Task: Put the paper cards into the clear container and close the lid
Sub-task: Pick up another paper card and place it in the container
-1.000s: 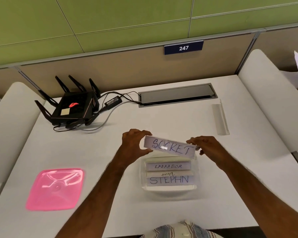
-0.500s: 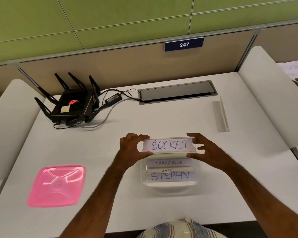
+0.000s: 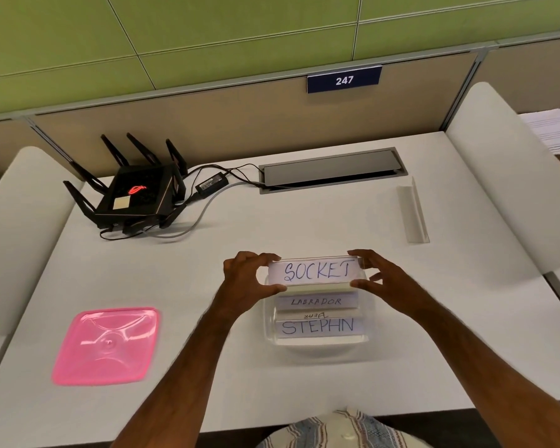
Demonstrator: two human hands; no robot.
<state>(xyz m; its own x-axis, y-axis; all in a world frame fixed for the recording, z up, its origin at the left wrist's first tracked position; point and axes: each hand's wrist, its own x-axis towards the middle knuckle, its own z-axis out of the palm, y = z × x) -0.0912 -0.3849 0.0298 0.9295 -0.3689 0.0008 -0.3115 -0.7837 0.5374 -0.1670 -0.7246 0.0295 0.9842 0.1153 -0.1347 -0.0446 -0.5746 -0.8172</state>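
Head view: left hand (image 3: 249,279) and right hand (image 3: 385,282) pinch opposite ends of the SOCKET card (image 3: 316,271), over the clear container's (image 3: 369,331) far rim. Keep it level; lower it behind the LABRADOR card (image 3: 316,301). Pink lid (image 3: 105,345) lies well left of the left hand.

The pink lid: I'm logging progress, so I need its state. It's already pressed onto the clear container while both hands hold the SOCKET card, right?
Not quite. The head view shows the pink lid lying on the table left of the open clear container. Both hands do hold the SOCKET card.
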